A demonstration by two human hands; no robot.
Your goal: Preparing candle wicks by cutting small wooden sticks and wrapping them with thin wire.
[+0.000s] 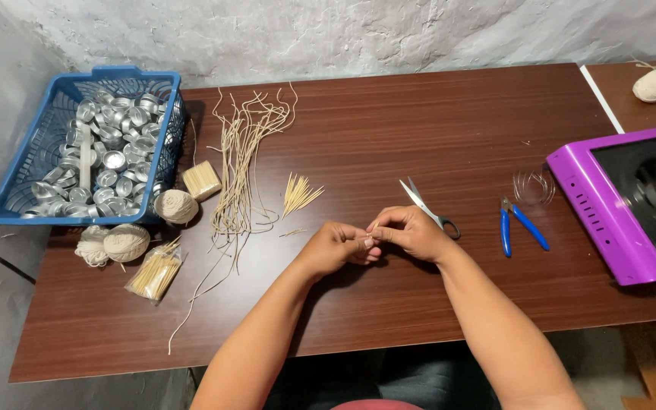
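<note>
Two bare hands meet over the middle of a dark, wood-grained tabletop (389,137), the left hand (337,247) and right hand (411,231) touching at their tips. Their fingers (370,241) are pinched together on something too small to make out, possibly a thin pale piece like the sticks nearby. Largest on the surface is a glossy purple plastic appliance (609,205) at the right edge with a dark recessed middle, then a blue slotted plastic basket (47,137) at the far left, heaped with shiny little round metal cups (108,159). Between the basket and the hands lies a loose sheaf of long tan wicks (241,167), wavy at their ends and stiff-looking. Round balls of cream twine (127,241) sit beside the basket, and another ball rests at the far right corner. A clear bag of pale wooden sticks (155,273) lies near the front left, a fanned bunch of the same sticks (298,193) just beyond the left hand. Steel scissors (427,206) lie just behind the right hand, and blue-handled pliers (516,225) lie farther right, near a thin coil of wire (533,186).
</note>
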